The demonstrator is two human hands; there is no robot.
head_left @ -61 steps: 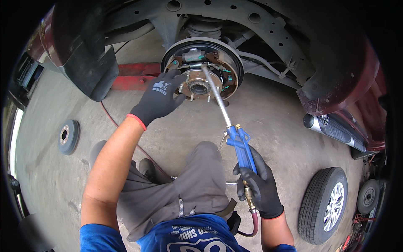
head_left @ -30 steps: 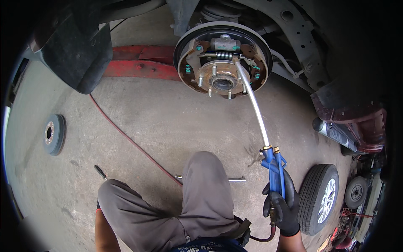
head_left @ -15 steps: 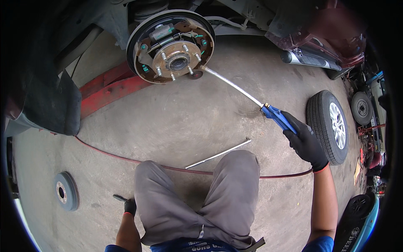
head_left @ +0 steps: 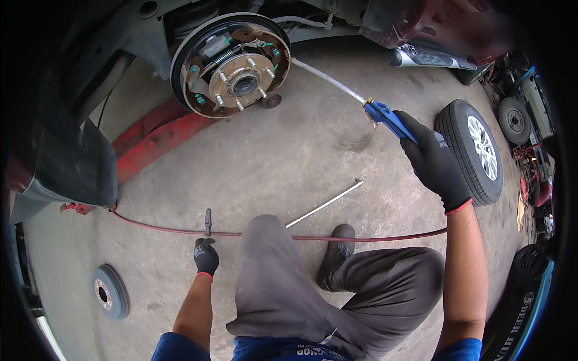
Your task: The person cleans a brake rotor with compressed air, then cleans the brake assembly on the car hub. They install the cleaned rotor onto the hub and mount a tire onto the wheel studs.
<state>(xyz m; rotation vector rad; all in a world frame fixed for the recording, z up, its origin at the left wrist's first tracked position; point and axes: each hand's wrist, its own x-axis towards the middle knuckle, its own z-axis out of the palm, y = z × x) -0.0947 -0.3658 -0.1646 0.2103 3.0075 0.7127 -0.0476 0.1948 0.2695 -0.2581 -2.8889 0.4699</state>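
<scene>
In my right hand (head_left: 435, 162), gloved in black, is a blue air blow gun (head_left: 386, 118). Its long silver tube (head_left: 328, 80) reaches up and left to the lower right rim of the opened drum brake (head_left: 283, 78); whether the tip touches cannot be made out. The brake's rusty hub (head_left: 224, 86) with several studs, its shoes and a spring are exposed. Low on the left, my left hand (head_left: 206, 257), also gloved, is closed around the end of a short dark-grey tool (head_left: 208, 221) held upright; its kind is unclear.
A red hose (head_left: 355, 239) crosses the concrete floor past my legs. Near my knee lies a long metal bar (head_left: 325, 203). A removed brake drum (head_left: 111, 292) rests at left, and a wheel with tyre (head_left: 472, 150) stands at right. Behind the brake extends a red jack arm (head_left: 150, 141).
My left hand has moved forward and right, swinging the short tool upright. The blow gun has shifted up and left in view. My right knee has swung outward, revealing my shoe.
</scene>
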